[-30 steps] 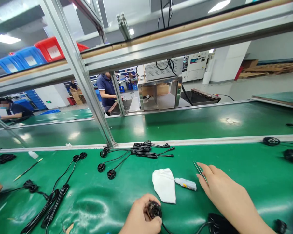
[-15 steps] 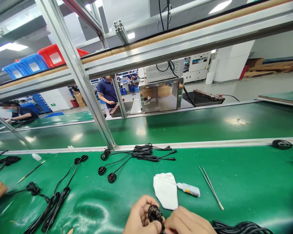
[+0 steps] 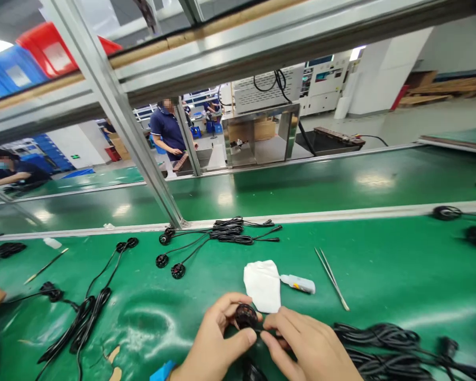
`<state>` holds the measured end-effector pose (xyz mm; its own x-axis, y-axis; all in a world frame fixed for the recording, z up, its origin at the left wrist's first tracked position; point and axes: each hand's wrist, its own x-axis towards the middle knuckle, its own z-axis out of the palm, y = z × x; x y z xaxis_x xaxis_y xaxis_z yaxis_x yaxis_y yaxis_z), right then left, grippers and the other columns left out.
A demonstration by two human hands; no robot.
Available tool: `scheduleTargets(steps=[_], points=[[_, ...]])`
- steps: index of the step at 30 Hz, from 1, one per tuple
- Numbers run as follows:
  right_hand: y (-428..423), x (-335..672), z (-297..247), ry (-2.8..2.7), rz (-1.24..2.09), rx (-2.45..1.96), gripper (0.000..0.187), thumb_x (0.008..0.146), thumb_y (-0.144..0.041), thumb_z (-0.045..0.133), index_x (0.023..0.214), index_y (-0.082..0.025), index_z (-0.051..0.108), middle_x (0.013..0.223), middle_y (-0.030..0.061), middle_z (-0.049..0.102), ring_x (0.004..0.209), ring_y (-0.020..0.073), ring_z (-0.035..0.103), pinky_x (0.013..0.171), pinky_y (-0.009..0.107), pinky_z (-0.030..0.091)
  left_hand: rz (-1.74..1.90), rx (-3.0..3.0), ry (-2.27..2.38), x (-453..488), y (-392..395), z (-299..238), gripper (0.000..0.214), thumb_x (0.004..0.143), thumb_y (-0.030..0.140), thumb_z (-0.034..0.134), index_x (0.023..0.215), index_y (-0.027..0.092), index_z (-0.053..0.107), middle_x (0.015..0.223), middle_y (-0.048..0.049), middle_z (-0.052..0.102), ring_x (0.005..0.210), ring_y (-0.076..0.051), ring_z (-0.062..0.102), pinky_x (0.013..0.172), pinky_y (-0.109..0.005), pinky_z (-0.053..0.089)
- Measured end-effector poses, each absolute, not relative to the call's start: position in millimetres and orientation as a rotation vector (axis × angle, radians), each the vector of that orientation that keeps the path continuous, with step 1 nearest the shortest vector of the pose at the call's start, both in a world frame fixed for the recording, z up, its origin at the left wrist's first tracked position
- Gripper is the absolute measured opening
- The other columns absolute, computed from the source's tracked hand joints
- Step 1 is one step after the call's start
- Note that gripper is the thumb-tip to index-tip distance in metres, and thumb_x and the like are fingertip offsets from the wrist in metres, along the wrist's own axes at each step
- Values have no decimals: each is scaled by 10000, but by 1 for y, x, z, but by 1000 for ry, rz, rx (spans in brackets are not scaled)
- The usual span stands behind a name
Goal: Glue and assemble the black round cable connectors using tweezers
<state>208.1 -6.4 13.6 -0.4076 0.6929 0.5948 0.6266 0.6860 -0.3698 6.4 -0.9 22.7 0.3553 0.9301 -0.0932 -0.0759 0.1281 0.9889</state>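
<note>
Left fingers (image 3: pixel 244 340) gripping disc (image 3: pixel 246 316), right (image 3: pixel 282 324) pinching cable (image 3: pixel 259 330)

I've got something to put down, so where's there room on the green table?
Bare green tabletop lies right of the tweezers, above the coiled black cables. Another patch, wavy-looking, sits between the left cable bundles and the left hand, below the round black parts. It's crowded low down around the right hand, beside those cables.

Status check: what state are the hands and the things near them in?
Left hand: closed around round black part
Right hand: closed, apparently pinching black cable
Tweezers: lying open, unheld
White cloth: lying spread out
Small bottle: on its side; capped or not, unclear
Long cables: bundled in loops
</note>
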Motion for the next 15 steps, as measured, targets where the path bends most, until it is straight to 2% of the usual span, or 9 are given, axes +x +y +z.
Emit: scheduleTargets(steps=[6, 9, 15], points=[[-9, 208, 18, -2076, 128, -989, 134, 963, -179, 496, 862, -213, 578, 735, -2, 592, 632, 150, 569, 594, 267, 382, 929, 1603, 1097, 2, -1, 30, 290, 806, 129, 706, 1070, 245, 686, 1123, -47, 737, 1069, -231, 647, 955, -344, 467], [-10, 209, 17, -2089, 66, -936, 150, 958, -148, 510, 840, -201, 587, 720, 3, 580, 624, 152, 536, 589, 282, 341, 1004, 1857, 1066, 3, -1, 28, 279, 817, 104, 696, 1050, 257, 683, 1092, -34, 743, 1047, -216, 651, 954, -347, 480], [-10, 208, 18, -2135, -29, -868, 205, 967, -132, 492, 790, -190, 578, 682, 0, 549, 598, 157, 471, 575, 311, 286, 1014, 1939, 1043, 7, 1, 25, 298, 825, 84, 694, 1062, 263, 673, 1071, -26, 743, 1026, -205, 661, 928, -337, 510]])
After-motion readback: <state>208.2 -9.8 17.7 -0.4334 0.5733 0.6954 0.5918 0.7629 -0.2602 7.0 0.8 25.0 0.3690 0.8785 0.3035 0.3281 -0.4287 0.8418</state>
